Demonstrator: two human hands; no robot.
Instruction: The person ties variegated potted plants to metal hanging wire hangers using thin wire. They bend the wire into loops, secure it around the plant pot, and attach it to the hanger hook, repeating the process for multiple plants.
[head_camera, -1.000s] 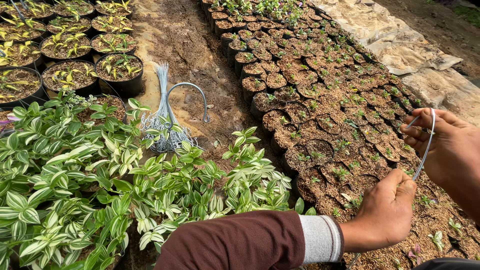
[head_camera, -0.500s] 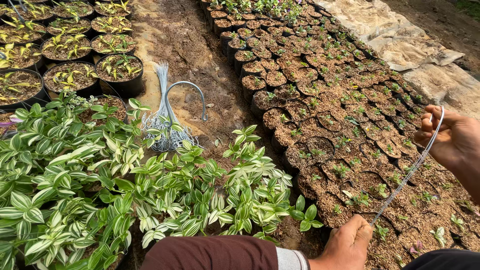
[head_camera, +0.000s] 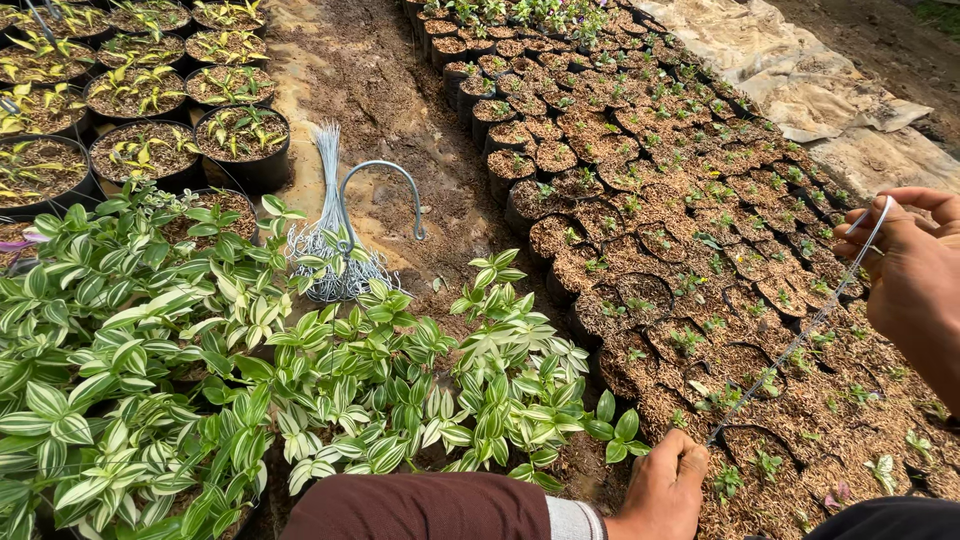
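Note:
My right hand (head_camera: 905, 270) is at the right edge, fingers pinched on the upper end of a thin grey wire (head_camera: 800, 340). The wire runs diagonally down to my left hand (head_camera: 662, 490), which grips its lower end near the bottom of the view; a brown sleeve with a white cuff covers that arm. Both hands hover over rows of small black nursery pots (head_camera: 640, 200) filled with brown husk and tiny green seedlings.
A bundle of grey wire hangers with one curved hook (head_camera: 340, 235) lies on the bare soil strip (head_camera: 370, 90). Green-and-white leafy plants (head_camera: 180, 380) fill the lower left. Larger black pots (head_camera: 130, 110) stand at the upper left. Pale sheeting (head_camera: 800, 70) lies at the upper right.
My left hand has dropped lower and pulled away from the right hand, so the wire between them now shows longer and stretched out. The right hand has stayed near the right edge.

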